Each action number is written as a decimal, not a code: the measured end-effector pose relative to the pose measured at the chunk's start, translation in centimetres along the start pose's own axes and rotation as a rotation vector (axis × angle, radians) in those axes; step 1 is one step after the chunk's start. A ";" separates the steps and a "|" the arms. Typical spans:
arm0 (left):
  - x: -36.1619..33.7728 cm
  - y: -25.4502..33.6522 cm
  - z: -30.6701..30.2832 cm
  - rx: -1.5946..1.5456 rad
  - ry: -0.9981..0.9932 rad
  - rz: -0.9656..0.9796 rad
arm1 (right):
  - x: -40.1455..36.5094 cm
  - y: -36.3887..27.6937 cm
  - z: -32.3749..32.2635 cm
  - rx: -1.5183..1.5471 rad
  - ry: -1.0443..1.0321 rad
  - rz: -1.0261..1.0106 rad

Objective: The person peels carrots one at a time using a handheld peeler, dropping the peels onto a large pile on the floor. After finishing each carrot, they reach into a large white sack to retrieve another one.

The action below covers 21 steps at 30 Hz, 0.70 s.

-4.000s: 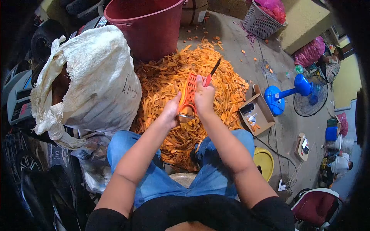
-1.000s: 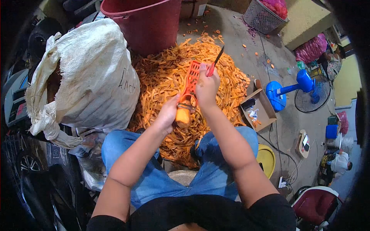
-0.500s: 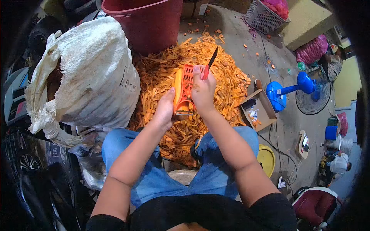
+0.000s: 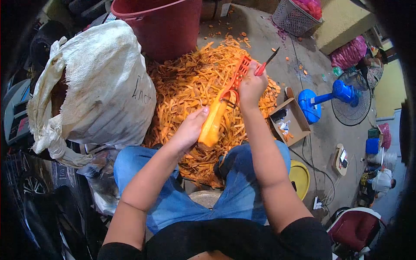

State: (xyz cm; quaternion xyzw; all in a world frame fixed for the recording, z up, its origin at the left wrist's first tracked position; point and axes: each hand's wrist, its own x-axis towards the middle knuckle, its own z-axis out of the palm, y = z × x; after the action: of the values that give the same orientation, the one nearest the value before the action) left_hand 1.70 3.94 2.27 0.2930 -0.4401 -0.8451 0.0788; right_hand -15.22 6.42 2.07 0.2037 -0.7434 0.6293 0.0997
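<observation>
My left hand (image 4: 191,125) is closed around the near end of a peeled carrot (image 4: 212,129), which slants away from me above a heap of orange peelings (image 4: 182,93). In my right hand (image 4: 252,89) are a red-orange peeler (image 4: 239,77) with a perforated handle and a small knife (image 4: 267,62) with a red handle. The knife's dark blade points up and to the right. The peeler's head lies at the carrot's far end, seemingly touching it.
A white woven sack (image 4: 104,86) stands at left, beside a large red tub (image 4: 167,32). To the right are a cardboard box (image 4: 299,123), a blue fan (image 4: 333,93), a yellow lid (image 4: 302,180) and cables. A person (image 4: 381,182) is far right.
My right hand has moved right with the peeler and knife, and the peeler's head has gone from near me to the carrot's far end. The carrot now tilts right and sits nearer me.
</observation>
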 end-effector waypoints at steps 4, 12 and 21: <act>-0.5 0.5 -0.8 0.103 -0.080 -0.020 | 1.2 1.2 -0.3 -0.115 0.036 -0.020; -0.3 0.7 -1.3 0.128 -0.052 -0.018 | 3.8 2.5 -2.3 0.113 0.168 0.340; 2.5 -0.1 -2.8 0.429 0.066 0.072 | 0.8 0.7 -0.4 0.243 -0.123 0.325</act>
State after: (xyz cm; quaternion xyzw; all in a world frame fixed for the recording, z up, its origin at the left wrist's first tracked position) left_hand 1.24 1.03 -0.11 0.3148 -0.6173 -0.7186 0.0592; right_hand -16.28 6.78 1.90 0.1299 -0.6899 0.7083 -0.0739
